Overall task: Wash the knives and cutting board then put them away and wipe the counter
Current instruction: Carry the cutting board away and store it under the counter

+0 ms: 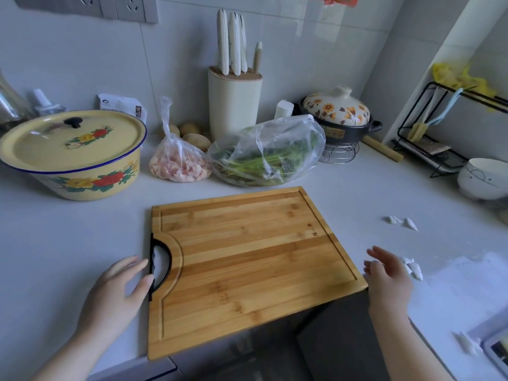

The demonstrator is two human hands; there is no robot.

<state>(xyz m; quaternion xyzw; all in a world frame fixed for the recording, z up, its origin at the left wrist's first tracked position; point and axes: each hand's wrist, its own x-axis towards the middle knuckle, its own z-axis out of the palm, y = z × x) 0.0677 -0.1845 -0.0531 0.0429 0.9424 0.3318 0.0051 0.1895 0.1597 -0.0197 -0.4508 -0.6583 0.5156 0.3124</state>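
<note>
White counter point(68, 243): both hands flank cutting board point(247, 262), fingers point(137, 264) relaxed.

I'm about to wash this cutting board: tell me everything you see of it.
The cutting board is a rectangle of striped, bamboo-looking wood with a groove round its edge, a black-rimmed half-round handle cut-out on its left side and a small mark. It lies flat on the white counter, near right corner overhanging. The left hand touches the handle; the right hand hovers beside it.

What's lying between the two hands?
The cutting board lies between the left hand and the right hand, as the head view shows.
</note>
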